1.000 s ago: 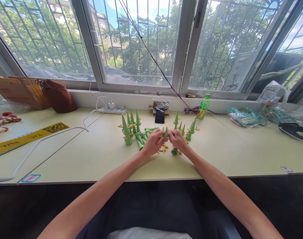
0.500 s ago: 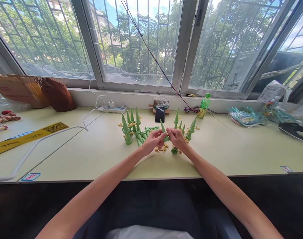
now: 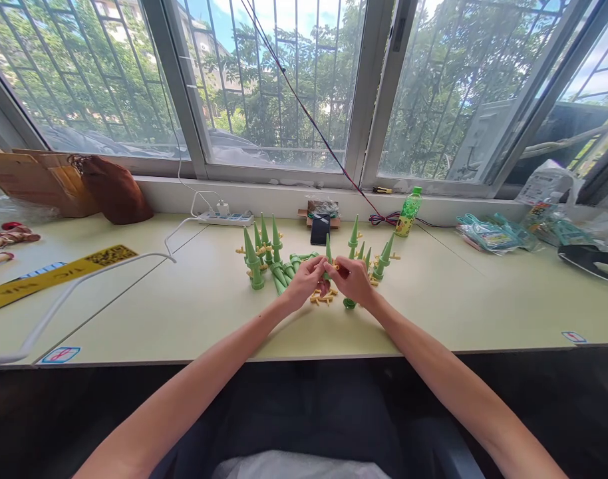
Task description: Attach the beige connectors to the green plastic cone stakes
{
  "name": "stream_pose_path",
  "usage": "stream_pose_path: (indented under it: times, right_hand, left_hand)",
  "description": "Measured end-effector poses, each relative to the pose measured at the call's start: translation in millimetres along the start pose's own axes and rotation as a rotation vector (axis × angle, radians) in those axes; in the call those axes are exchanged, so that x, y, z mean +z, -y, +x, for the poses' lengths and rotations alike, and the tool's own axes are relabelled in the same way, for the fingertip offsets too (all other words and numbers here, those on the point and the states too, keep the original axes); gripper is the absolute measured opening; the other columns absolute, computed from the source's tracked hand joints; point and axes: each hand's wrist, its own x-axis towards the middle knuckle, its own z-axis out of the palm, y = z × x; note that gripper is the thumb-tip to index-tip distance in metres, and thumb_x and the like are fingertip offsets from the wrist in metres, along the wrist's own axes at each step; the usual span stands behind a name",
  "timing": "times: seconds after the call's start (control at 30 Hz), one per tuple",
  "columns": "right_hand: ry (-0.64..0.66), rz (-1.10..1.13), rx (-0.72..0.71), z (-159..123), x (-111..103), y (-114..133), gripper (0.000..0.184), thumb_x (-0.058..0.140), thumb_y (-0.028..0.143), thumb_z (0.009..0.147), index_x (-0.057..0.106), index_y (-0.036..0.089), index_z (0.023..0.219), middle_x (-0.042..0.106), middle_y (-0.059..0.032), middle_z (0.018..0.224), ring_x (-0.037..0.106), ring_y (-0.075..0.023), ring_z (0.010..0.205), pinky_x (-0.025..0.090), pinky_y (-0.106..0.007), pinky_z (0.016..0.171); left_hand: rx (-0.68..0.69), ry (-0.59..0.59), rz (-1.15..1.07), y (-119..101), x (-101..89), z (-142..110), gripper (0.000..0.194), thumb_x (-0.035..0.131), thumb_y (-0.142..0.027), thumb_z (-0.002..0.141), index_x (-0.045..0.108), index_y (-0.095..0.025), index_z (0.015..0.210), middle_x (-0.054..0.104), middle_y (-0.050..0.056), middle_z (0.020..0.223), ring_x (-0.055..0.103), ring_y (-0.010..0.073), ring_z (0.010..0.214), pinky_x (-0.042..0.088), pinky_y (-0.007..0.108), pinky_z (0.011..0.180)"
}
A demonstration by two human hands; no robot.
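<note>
My left hand [image 3: 308, 279] is closed around a green plastic cone [image 3: 328, 247], which stands upright between my two hands above the table. My right hand [image 3: 352, 278] pinches a small yellow peg [image 3: 336, 267] against the cone's side; my fingers hide most of the joint. Below my hands lies a small pile of yellow pegs [image 3: 324, 297]. Left of them are loose green cones [image 3: 280, 274] lying flat and several upright green cones [image 3: 253, 261] with yellow pegs in their sides. More pegged green cones [image 3: 382, 261] stand to the right, and a short green piece [image 3: 349, 303] lies near my right wrist.
Behind the cones lies a black phone [image 3: 320, 229]. A green drink bottle [image 3: 408, 213] stands by the sill, near a power strip [image 3: 227, 218] and plastic packets [image 3: 493, 233]. A white cable [image 3: 109, 269] and yellow strip [image 3: 59, 279] cross the left side.
The green cone has turned from a leftward lean to upright and its tip has shifted slightly right. The yellow peg at its side now shows between my hands.
</note>
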Motion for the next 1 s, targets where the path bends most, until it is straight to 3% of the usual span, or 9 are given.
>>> stream_pose_path:
  times: [0.17,0.53,1.0]
  right_hand:
    - [-0.034,-0.007,-0.116,-2.0,3.4,0.0,0.043,0.055,0.037,0.09,0.032,0.02,0.058,0.035,0.0066,0.049,0.026,-0.0071,0.048,0.026,-0.021,0.047]
    - [0.036,-0.011,-0.229,-1.9,0.2,0.0,0.038,0.05,0.031,0.095,0.035,0.02,0.062,0.036,0.0064,0.052,0.029,-0.0067,0.048,0.026,-0.021,0.048]
    - [0.103,-0.029,-0.284,-1.0,-5.7,2.8,0.036,0.045,0.031,0.099,0.034,0.021,0.066,0.034,0.0059,0.055,0.027,-0.0076,0.05,0.026,-0.023,0.049]
  left_hand:
    - [-0.049,0.034,0.007,0.5,-1.2,0.0,0.045,0.063,-0.06,0.082,0.049,-0.017,0.078,0.053,-0.004,0.066,0.052,0.0066,0.045,0.044,0.02,0.039]
    - [-0.028,0.059,0.01,-3.4,-2.1,-1.6,0.046,0.063,-0.058,0.082,0.048,-0.016,0.074,0.054,-0.003,0.065,0.052,0.0065,0.045,0.044,0.02,0.04]
    - [-0.014,0.076,0.035,-1.9,-5.7,-0.3,0.045,0.059,-0.058,0.086,0.05,-0.015,0.074,0.055,-0.002,0.064,0.051,0.0065,0.044,0.043,0.021,0.041]
